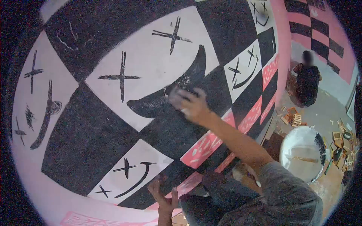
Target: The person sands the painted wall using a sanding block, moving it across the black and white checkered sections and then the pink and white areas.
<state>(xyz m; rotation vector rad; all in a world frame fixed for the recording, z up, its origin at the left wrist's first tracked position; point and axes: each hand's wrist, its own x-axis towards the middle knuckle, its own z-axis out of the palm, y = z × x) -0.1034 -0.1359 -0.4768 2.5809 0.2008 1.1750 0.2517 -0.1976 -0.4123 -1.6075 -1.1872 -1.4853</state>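
My right hand [190,105] reaches up to the checkered wall [102,124], at the lower edge of a big black painted smile [166,96]. Its fingers are bent round a blurred greyish thing that I cannot make out, pressed on the paint. Two black crosses [122,77] stand above the smile on a white square. Lower down, my left hand [164,196] is raised beside the wall with its fingers apart and nothing in them. A white square with a small smiling face [130,171] lies just above it.
At the right, a person in dark clothes [307,81] is on the floor. Below them stand a round white tub [301,154] with dark marks and scattered wooden pieces [341,150]. Another pink and black checkered wall [320,34] rises behind.
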